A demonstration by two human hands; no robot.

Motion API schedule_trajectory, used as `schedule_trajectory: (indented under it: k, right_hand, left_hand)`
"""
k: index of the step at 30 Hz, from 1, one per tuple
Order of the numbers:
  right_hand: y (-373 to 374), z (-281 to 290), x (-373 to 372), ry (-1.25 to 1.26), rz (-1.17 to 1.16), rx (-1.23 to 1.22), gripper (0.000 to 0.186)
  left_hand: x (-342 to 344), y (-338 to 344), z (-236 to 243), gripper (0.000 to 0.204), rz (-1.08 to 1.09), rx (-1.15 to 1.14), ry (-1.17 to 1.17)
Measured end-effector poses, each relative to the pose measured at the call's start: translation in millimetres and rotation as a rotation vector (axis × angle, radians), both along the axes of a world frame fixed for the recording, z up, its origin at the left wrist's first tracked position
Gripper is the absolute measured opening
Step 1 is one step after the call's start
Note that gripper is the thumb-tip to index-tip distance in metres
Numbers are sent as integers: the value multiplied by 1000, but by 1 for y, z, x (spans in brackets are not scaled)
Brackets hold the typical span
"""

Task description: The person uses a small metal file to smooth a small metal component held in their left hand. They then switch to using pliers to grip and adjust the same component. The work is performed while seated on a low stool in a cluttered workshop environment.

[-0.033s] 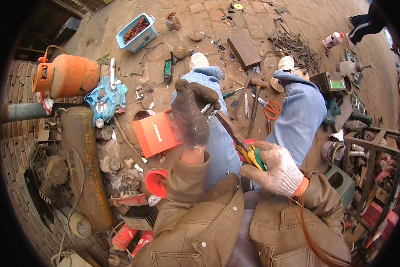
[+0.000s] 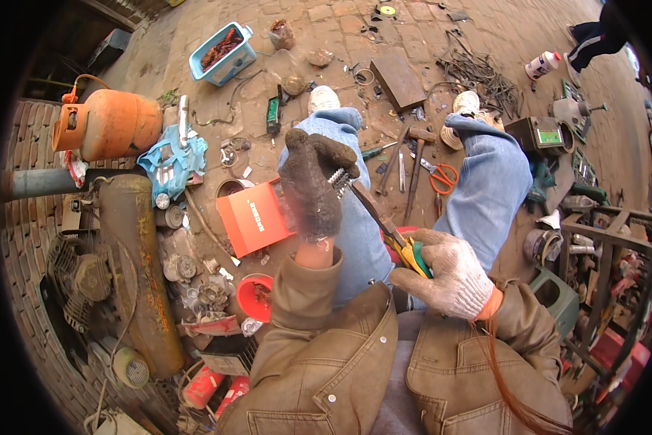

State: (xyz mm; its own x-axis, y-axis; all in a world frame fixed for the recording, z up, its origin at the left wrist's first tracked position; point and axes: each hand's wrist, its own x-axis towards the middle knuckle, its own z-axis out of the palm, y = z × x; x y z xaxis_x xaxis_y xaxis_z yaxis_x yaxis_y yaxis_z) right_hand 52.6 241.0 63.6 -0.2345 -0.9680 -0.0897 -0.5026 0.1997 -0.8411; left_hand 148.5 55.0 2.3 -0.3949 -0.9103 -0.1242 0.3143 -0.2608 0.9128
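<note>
My left hand (image 2: pixel 313 188), in a dark, dirty glove, is closed on a small ridged silvery metal piece (image 2: pixel 339 181) above my left thigh. My right hand (image 2: pixel 445 275), in a whitish glove with an orange cuff, grips pliers (image 2: pixel 416 257) with yellow and green handles. Their long dark jaws (image 2: pixel 373 210) reach up to the metal piece; whether they clamp it I cannot tell. An open orange box (image 2: pixel 253 221) lies left of my left hand, partly behind it. A red bucket (image 2: pixel 244 296) stands below the box.
A hammer (image 2: pixel 416 167), orange scissors (image 2: pixel 442 181) and cables (image 2: pixel 478 80) lie between and beyond my feet. A gas cylinder (image 2: pixel 115 123), blue tub (image 2: pixel 221 69) and long rusty tank (image 2: pixel 126 268) are on the left. A metal frame (image 2: pixel 616 239) stands right. A person's legs (image 2: pixel 587 43) show at upper right.
</note>
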Motion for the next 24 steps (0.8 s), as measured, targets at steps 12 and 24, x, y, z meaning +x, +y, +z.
schedule_trajectory:
  k: [12,24]
  right_hand:
    - [6,-1,1,-40,14,130,30]
    - [2,5,0,-270,73,217,33]
  left_hand:
    - [-5,5,-9,70,161,-31,-49]
    - [-5,11,-1,74,161,-98,-65]
